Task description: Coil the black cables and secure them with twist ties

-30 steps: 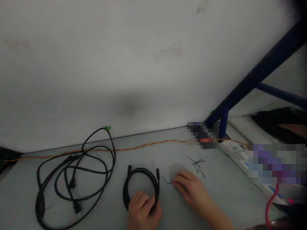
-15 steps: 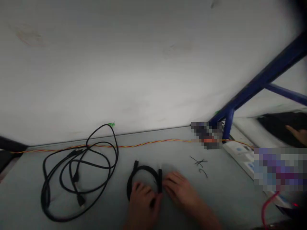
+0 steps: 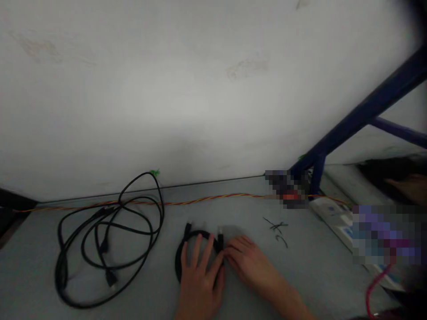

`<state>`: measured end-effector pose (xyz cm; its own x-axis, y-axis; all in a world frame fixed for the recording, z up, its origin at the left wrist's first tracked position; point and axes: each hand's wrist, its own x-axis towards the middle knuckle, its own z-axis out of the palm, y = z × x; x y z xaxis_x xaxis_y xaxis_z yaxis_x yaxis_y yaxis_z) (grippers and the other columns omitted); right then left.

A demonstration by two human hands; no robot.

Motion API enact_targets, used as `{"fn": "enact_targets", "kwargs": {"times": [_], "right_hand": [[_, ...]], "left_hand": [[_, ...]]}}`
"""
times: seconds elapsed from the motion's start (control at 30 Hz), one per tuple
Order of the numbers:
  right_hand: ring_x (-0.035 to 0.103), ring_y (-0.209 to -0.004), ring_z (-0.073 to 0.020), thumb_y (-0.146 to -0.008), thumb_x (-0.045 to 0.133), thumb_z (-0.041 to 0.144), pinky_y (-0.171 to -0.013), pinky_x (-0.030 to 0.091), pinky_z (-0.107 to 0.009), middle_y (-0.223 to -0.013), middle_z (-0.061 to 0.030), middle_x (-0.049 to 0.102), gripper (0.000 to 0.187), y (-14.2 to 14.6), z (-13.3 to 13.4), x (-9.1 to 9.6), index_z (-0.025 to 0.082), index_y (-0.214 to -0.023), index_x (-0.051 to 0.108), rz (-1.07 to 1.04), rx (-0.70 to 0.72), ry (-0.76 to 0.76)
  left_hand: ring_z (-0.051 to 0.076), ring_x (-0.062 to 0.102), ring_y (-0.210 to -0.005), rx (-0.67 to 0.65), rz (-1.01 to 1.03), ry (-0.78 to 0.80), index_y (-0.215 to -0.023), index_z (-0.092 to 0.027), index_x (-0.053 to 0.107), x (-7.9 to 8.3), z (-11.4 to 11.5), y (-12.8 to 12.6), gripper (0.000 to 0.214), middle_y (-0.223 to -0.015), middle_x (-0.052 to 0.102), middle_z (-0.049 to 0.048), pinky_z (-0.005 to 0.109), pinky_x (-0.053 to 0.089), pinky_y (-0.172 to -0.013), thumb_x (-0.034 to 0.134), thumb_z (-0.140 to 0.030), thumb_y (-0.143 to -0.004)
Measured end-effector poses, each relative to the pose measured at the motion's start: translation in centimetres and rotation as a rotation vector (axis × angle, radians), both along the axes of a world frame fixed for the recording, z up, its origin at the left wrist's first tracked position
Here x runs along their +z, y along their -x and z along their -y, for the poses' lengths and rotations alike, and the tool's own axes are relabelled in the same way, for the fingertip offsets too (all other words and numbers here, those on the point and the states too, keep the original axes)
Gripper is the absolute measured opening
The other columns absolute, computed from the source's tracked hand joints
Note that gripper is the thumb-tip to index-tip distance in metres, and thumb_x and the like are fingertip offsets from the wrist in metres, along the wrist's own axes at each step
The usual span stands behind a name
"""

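A small coil of black cable (image 3: 177,262) lies on the grey tabletop in front of me, its two plug ends pointing away from me. My left hand (image 3: 200,278) rests on this coil with its fingers spread and stretched across the loop. At the coil's right side, just below one plug (image 3: 220,241), my right hand (image 3: 248,263) has its fingers pinched together against the cable. Both hands' fingertips meet there, and they hide any small thing between them. Several short black tie pieces (image 3: 276,225) lie to the right of my right hand.
A larger, loosely looped black cable (image 3: 153,242) with plugs lies at the left. A twisted red-yellow wire (image 3: 213,197) runs along the back by the white wall (image 3: 187,102). A blue metal frame (image 3: 353,115) stands at the right, with another person's hand (image 3: 408,186) beyond it.
My left hand's fingers have gone from curled to spread over the coil. My right hand has shifted slightly left, its fingertips now against the coil's edge.
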<state>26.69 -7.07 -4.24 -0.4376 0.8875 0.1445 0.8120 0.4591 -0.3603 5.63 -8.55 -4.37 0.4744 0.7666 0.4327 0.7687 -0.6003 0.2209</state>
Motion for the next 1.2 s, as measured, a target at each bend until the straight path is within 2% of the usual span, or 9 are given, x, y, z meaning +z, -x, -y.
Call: {"fn": "enact_targets", "kwargs": {"times": [0.17,0.37,0.5,0.63,0.7,0.83,1.0,1.13,1.2], "right_hand": [[0.071,-0.095,-0.0231,-0.106,0.058,0.015,-0.087,0.056,-0.035,-0.099,-0.0036,0.076,0.020,-0.3,0.4,0.6,0.024,-0.101,0.076,-0.172,-0.108,0.195],[0.074,-0.108,-0.0249,-0.106,0.056,0.028,-0.099,0.058,-0.040,-0.118,-0.0092,0.078,0.026,0.0,0.9,0.5,0.024,-0.125,0.074,-0.610,-0.229,0.381],[0.077,-0.102,-0.0265,-0.103,0.063,0.044,-0.100,0.060,-0.043,-0.109,-0.0099,0.081,0.036,0.0,1.0,-0.2,0.023,-0.130,0.073,-0.827,-0.308,0.472],[0.079,-0.098,-0.0283,-0.096,0.073,0.053,-0.098,0.062,-0.044,-0.100,-0.0085,0.083,0.045,0.2,1.0,-0.7,0.023,-0.130,0.074,-0.935,-0.374,0.552],[0.080,-0.097,-0.0289,-0.094,0.076,0.055,-0.096,0.063,-0.044,-0.100,-0.0082,0.084,0.053,0.5,1.2,-0.9,0.023,-0.137,0.072,-0.966,-0.412,0.577],[0.080,-0.104,-0.0302,-0.096,0.074,0.055,-0.103,0.062,-0.047,-0.105,-0.0096,0.085,0.066,1.8,2.2,-1.3,0.023,-0.152,0.062,-0.977,-0.471,0.557],[0.079,-0.116,-0.0312,-0.103,0.065,0.052,-0.114,0.057,-0.052,-0.115,-0.0133,0.084,0.060,3.4,4.0,-2.1,0.024,-0.156,0.060,-0.910,-0.466,0.398],[0.078,-0.119,-0.0281,-0.107,0.062,0.045,-0.113,0.058,-0.049,-0.123,-0.0133,0.082,0.057,3.5,4.8,-2.4,0.025,-0.159,0.056,-0.935,-0.420,0.399],[0.078,-0.117,-0.0270,-0.107,0.062,0.044,-0.108,0.061,-0.045,-0.126,-0.0129,0.081,0.052,3.0,4.9,-2.4,0.025,-0.156,0.059,-0.951,-0.449,0.338]], "left_hand": [[0.038,0.045,-0.154,0.032,0.030,-0.018,-0.138,-0.033,0.074,-0.8,0.1,-0.5,0.038,-0.164,0.058,0.0046,0.071,0.034,-0.125,0.064,-0.025,-0.102],[0.039,0.047,-0.153,0.056,0.090,0.026,-0.139,-0.036,0.073,-1.0,0.3,-0.5,0.040,-0.164,0.058,0.0048,0.067,0.045,-0.120,0.066,-0.024,-0.101],[0.039,0.050,-0.149,0.072,0.133,0.055,-0.131,-0.039,0.078,-1.0,0.0,-0.3,0.039,-0.155,0.063,0.0051,0.068,0.052,-0.112,0.067,-0.021,-0.099],[0.040,0.049,-0.148,0.068,0.164,0.102,-0.122,-0.040,0.082,-1.1,-0.2,-0.2,0.035,-0.152,0.063,0.0053,0.072,0.053,-0.109,0.069,-0.019,-0.097],[0.041,0.049,-0.147,0.058,0.172,0.120,-0.120,-0.039,0.082,-1.2,-0.2,-0.2,0.033,-0.152,0.063,0.0058,0.074,0.053,-0.108,0.069,-0.018,-0.097],[0.039,0.051,-0.144,0.051,0.197,0.121,-0.114,-0.038,0.083,-1.6,-0.1,-0.1,0.031,-0.149,0.065,0.0057,0.074,0.053,-0.109,0.073,-0.017,-0.095],[0.032,0.060,-0.132,0.046,0.273,0.075,-0.102,-0.035,0.084,-2.4,0.2,0.1,0.024,-0.133,0.072,0.0055,0.069,0.051,-0.114,0.070,-0.017,-0.096],[0.030,0.065,-0.125,0.048,0.298,0.088,-0.106,-0.034,0.083,-2.4,0.3,-0.1,0.023,-0.125,0.074,0.0048,0.072,0.047,-0.116,0.068,-0.018,-0.099],[0.030,0.066,-0.124,0.051,0.295,0.082,-0.109,-0.035,0.083,-2.3,0.3,-0.2,0.023,-0.123,0.075,0.0048,0.072,0.048,-0.115,0.068,-0.020,-0.100]]}}
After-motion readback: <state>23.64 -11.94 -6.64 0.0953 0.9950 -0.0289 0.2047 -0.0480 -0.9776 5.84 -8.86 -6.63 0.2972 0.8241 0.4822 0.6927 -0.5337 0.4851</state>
